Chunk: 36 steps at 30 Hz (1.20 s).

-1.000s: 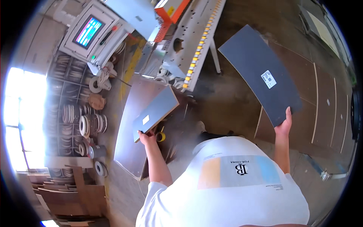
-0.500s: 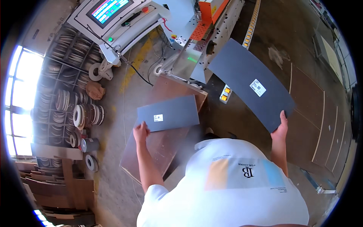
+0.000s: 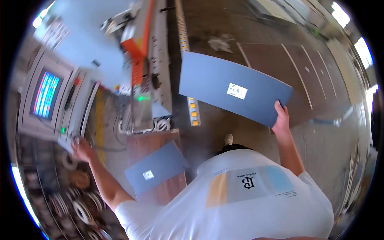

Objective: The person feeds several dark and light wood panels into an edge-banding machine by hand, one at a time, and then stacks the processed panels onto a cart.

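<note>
My right hand (image 3: 281,117) grips the near right end of a long dark grey panel (image 3: 208,76), thumb on top. The panel is held up in front of me, with a white label on its face. My left hand (image 3: 83,150) is beside the lower corner of the control console (image 3: 72,108); motion smears its fingers, and I cannot tell whether it touches the console. A smaller dark grey panel (image 3: 166,162) with a white label lies on a brown wooden board stack (image 3: 154,138), away from both hands.
A machine with an orange guard (image 3: 134,46) stands ahead, its green light lit. Beside it runs a rail with yellow rollers (image 3: 193,110). Reels of edging tape (image 3: 82,212) fill the lower left. Brown boards (image 3: 272,60) lie at the far right, with crumpled plastic (image 3: 221,43) nearby.
My left hand has left the smaller panel and moved left to the console. My right hand still holds the long panel, now turned more crosswise. The whole view has swung to the right.
</note>
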Tool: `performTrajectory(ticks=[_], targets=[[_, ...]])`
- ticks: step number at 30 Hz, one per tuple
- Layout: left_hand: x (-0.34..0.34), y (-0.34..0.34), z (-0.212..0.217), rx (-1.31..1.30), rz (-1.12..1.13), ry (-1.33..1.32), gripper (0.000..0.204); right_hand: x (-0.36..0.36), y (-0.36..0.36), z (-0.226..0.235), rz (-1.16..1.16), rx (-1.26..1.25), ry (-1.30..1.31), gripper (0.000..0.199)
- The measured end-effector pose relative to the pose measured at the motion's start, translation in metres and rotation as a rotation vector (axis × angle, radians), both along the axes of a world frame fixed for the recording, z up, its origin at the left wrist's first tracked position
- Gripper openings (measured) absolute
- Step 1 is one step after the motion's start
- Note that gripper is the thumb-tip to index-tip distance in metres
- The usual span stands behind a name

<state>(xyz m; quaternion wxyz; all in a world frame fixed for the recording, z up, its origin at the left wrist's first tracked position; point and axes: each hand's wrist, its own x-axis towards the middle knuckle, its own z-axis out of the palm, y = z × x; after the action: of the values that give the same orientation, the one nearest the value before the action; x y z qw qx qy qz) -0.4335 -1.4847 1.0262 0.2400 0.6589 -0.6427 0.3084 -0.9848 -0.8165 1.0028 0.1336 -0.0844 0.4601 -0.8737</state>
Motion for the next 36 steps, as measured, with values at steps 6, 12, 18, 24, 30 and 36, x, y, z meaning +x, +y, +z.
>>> performTrajectory(ticks=[6,12,18,24,30,36], targets=[[-0.169,0.093,0.038,0.191,-0.792,0.840,0.028,-0.040,-0.005,0.022,-0.043,-0.018,0.001,0.023],[-0.301,0.336,0.014,0.827,-1.207,-0.266,0.043,-0.075,-0.024,0.011,-0.041,-0.016,-0.002,0.020],[-0.276,0.323,-0.029,0.964,-0.820,0.199,0.050,-0.091,-0.031,0.008,-0.012,-0.072,-0.045,0.023],[-0.274,0.377,-0.014,1.293,-1.088,-0.197,0.040,-0.102,-0.033,0.004,0.068,-0.149,-0.149,0.045],[-0.256,0.373,-0.076,1.534,-0.753,0.355,0.054,-0.086,-0.050,0.010,0.217,-0.295,-0.265,0.048],[-0.272,0.392,-0.066,1.533,-1.008,0.320,0.048,-0.075,-0.066,0.019,0.350,-0.297,-0.304,0.047]])
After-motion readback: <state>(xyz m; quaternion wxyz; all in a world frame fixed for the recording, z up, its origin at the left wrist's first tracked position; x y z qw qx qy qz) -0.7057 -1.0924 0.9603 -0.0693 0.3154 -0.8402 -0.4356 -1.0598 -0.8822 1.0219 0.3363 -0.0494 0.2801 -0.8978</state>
